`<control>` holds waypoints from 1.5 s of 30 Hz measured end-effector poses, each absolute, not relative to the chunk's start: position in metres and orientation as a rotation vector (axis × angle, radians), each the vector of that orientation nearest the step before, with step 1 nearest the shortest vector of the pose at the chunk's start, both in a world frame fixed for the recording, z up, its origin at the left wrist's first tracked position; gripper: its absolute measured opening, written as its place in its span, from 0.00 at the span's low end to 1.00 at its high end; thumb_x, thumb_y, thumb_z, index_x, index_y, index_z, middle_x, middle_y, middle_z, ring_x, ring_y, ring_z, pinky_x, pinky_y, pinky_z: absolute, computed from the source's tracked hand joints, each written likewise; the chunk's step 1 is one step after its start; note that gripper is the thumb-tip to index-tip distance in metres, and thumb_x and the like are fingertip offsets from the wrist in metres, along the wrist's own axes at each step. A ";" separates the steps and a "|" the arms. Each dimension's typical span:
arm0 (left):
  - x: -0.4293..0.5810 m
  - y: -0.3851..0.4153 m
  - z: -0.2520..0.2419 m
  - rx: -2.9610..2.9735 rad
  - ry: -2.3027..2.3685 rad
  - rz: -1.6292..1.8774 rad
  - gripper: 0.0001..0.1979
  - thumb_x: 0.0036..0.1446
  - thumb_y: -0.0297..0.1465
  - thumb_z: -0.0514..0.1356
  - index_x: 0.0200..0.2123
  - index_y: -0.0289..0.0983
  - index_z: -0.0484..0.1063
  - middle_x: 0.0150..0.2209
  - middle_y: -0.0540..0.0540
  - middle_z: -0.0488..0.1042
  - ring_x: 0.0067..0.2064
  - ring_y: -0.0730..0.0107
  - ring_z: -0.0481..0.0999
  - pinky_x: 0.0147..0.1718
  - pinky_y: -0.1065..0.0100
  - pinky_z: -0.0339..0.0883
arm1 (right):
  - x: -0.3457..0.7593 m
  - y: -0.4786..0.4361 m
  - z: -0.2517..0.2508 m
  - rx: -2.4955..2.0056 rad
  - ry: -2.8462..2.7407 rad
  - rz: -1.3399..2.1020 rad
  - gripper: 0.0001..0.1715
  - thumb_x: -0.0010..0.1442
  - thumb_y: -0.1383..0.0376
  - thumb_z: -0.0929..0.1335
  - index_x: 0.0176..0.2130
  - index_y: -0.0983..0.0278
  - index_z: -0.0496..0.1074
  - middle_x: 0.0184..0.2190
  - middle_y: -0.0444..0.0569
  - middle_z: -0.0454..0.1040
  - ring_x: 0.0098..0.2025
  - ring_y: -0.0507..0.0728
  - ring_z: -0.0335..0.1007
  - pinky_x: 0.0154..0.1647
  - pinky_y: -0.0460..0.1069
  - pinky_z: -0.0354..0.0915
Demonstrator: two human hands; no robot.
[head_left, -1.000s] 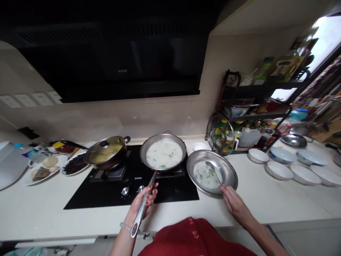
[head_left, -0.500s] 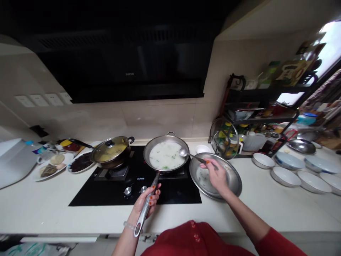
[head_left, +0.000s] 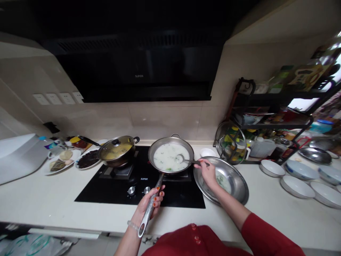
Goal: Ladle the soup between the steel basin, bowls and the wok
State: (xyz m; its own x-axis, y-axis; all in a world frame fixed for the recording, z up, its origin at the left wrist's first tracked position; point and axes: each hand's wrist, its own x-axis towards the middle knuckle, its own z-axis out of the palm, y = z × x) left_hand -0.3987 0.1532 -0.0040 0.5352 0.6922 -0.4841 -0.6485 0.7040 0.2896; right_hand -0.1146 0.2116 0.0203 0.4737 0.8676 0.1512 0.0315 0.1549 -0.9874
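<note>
My left hand (head_left: 152, 202) is wrapped round the long metal handle of a frying pan (head_left: 151, 146) on the right burner. White soup (head_left: 167, 153) with green bits fills much of the pan. Between the closed fingers of my right hand (head_left: 207, 173) is the handle of a ladle (head_left: 180, 158), whose bowl dips into the soup. Beneath my right forearm a wide steel basin (head_left: 238, 183) rests on the counter, holding a little whitish liquid with green bits. My hand and arm hide part of this basin.
A lidded pot (head_left: 119, 156) stands on the left burner of the black stove (head_left: 106, 193). Plates of food (head_left: 87, 160) are to its left. Several white bowls (head_left: 297, 186) line the right counter. A glass lid (head_left: 220, 137) leans against the spice rack (head_left: 274, 126).
The ladle has moved left from the pan's rim over the basin into the soup, my right hand with it. My left hand keeps its hold on the handle. The view has shifted slightly.
</note>
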 end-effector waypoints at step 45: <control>-0.401 0.152 -0.003 0.080 0.630 0.801 0.15 0.60 0.26 0.53 0.51 0.30 0.63 0.27 0.51 0.63 0.17 0.88 0.57 0.11 0.86 0.52 | 0.014 0.075 -0.019 -1.559 -1.159 0.269 0.13 0.56 0.58 0.65 0.37 0.62 0.73 0.25 0.51 0.78 0.30 0.61 0.77 0.34 0.54 0.74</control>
State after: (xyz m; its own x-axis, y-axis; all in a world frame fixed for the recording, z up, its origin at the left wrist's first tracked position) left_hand -0.4005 0.1519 -0.0028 0.5243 0.6918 -0.4965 -0.6456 0.7031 0.2979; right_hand 0.0139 0.0746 -0.0191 0.4917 0.7755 0.3960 0.5219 0.1016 -0.8469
